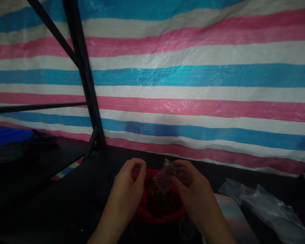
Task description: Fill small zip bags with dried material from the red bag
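- At the lower centre of the frame, a red bowl (155, 218) of small dark pieces (162, 203) sits on the black table (91, 183), between the two hands.
- Just above the bowl, the right hand (195, 184) pinches a small clear bag (162, 179) between thumb and fingers; holding it there probably lets anything loose drop back into the bowl.
- Left of the bag, the left hand (129, 179) has thumb and fingers curled close together at the bowl's edge; whether they grip anything cannot be told.
- From the bottom edge, both forearms angle inward, wrists bent so the fingertips face each other, likely for close work over the bowl.
- Toward the lower right lie more clear bags (269, 206), beside a pale flat object (231, 210), perhaps kept there for easy right-hand reach.
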`<state>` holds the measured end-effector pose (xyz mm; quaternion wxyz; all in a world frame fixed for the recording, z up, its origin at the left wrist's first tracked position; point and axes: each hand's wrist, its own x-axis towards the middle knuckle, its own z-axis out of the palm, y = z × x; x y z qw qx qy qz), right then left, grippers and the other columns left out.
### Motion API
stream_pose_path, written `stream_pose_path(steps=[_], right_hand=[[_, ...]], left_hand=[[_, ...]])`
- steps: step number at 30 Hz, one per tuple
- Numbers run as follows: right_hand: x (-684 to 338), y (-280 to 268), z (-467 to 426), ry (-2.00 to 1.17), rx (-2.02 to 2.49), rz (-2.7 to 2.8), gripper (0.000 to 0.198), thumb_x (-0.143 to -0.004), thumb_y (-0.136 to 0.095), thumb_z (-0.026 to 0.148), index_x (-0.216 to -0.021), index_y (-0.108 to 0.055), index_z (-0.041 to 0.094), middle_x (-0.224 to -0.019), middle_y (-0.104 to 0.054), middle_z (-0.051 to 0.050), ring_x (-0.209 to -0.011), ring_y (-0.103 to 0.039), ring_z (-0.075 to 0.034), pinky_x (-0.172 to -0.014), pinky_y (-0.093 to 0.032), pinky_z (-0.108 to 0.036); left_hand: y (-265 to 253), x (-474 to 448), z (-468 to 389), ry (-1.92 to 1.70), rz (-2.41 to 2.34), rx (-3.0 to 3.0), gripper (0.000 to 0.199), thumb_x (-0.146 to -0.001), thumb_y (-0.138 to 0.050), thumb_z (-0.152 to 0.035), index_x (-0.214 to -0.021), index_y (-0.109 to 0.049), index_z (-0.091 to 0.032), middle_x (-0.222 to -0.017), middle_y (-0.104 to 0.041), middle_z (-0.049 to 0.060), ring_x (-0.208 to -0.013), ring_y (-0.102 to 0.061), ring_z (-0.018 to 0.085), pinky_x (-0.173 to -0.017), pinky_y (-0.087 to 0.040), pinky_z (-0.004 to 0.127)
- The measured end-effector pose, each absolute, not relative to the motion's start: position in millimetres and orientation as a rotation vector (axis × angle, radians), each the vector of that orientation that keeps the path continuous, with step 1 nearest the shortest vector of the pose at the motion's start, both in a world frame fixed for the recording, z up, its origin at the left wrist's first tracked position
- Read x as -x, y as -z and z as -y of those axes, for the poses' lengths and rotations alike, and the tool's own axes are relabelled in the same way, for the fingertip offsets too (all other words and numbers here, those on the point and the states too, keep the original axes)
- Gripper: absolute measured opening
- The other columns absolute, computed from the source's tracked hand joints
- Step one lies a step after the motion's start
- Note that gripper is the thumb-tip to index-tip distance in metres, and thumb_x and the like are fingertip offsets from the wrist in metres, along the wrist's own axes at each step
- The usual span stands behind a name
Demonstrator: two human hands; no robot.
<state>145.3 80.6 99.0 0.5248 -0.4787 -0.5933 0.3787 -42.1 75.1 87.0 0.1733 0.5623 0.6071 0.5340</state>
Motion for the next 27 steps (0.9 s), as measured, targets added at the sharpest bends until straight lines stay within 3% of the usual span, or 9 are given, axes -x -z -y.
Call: stream_pose_path(steps=[3,5,10,16,23,27], right_hand=[[-142,-96,-79,-0.892,1.167,1.486,0.028,-0.082,-0.069,0.028,-0.109,-0.076,0.028,-0.102,-0.083,-0.005,-0.093,-0.079,-0.027,-0.084,-0.061,-0.040],[-139,-96,-78,-0.870,1.185,1.485,0.032,-0.081,-0.070,0.026,-0.112,-0.076,0.028,-0.101,-0.083,-0.005,-0.093,-0.080,-0.028,-0.083,-0.062,-0.040],[-137,-105,-75,-0.848,1.183,1.429,0.043,-0.076,-0.072,0.027,-0.119,-0.074,0.027,-0.096,-0.082,-0.004,-0.087,-0.079,-0.026,-0.081,-0.063,-0.039],[-141,-109,-74,-0.847,1.147,1.434,0.034,-0.082,-0.066,0.039,-0.113,-0.073,0.026,-0.095,-0.082,-0.005,-0.089,-0.079,-0.027,-0.083,-0.061,-0.041],[-137,-107,-72,-0.851,1.143,1.477,0.029,-0.082,-0.065,0.035,-0.107,-0.076,0.027,-0.097,-0.083,-0.006,-0.090,-0.080,-0.028,-0.083,-0.060,-0.041],[-159,-112,-80,-0.719,1.156,1.350,0.032,-0.079,-0.070,0.045,-0.103,-0.074,0.024,-0.093,-0.083,-0.008,-0.086,-0.079,-0.029,-0.079,-0.060,-0.040]], left_hand=[[-88,33,-72,-1.447,-1.551,-1.619,0.033,-0.095,-0.057,-0.041,-0.118,-0.072,-0.022,-0.121,-0.077,0.010,-0.114,-0.072,0.027,-0.105,-0.053,0.044],[-90,25,-68,-1.350,-1.416,-1.610,0.035,-0.096,-0.056,-0.039,-0.122,-0.072,-0.023,-0.127,-0.077,0.009,-0.119,-0.072,0.026,-0.108,-0.053,0.043],[-99,19,-64,-1.327,-1.279,-1.497,0.028,-0.097,-0.058,-0.039,-0.111,-0.075,-0.023,-0.117,-0.082,0.007,-0.104,-0.077,0.024,-0.092,-0.059,0.034],[-101,23,-63,-1.403,-1.273,-1.458,0.024,-0.093,-0.062,-0.040,-0.105,-0.076,-0.023,-0.110,-0.083,0.006,-0.103,-0.077,0.024,-0.087,-0.059,0.032],[-107,24,-63,-1.466,-1.366,-1.484,0.022,-0.091,-0.065,-0.043,-0.090,-0.074,-0.024,-0.094,-0.080,0.002,-0.092,-0.075,0.021,-0.082,-0.056,0.029],[-109,25,-64,-1.544,-1.410,-1.429,0.032,-0.084,-0.069,-0.047,-0.103,-0.074,-0.023,-0.092,-0.078,0.002,-0.087,-0.074,0.021,-0.076,-0.057,0.029]])
